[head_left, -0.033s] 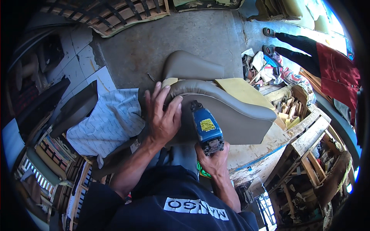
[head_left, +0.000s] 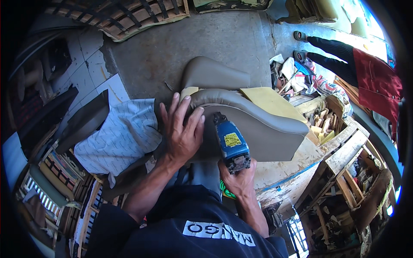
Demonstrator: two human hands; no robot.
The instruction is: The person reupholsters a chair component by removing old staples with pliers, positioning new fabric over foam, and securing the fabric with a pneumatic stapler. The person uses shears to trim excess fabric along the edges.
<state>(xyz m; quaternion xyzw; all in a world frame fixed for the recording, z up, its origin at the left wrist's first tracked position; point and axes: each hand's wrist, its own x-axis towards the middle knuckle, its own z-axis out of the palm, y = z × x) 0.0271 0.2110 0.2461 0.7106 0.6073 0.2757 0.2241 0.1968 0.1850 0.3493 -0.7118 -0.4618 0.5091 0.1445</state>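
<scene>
My right hand point(head_left: 240, 179) grips a blue staple gun point(head_left: 231, 142) with a yellow label. Its nose rests on or just above a grey-brown upholstered piece point(head_left: 262, 142), near the padded curved border point(head_left: 249, 105). At the left end of that piece, my left hand point(head_left: 183, 133) lies with its fingers stretched out, fingertips at the rounded padded corner. Beyond it is a second grey-brown padded piece point(head_left: 211, 74) of similar shape. A yellow foam sheet point(head_left: 275, 103) shows behind the border, and a small bit of foam point(head_left: 189, 91) sits by my fingertips.
The worn workbench point(head_left: 279, 174) is under the upholstered piece. To the left lies a pale printed cloth point(head_left: 122, 133). Wood scraps point(head_left: 325, 122) fill a box at right, near a rag heap point(head_left: 292, 73). A person in red point(head_left: 376, 81) is at far right.
</scene>
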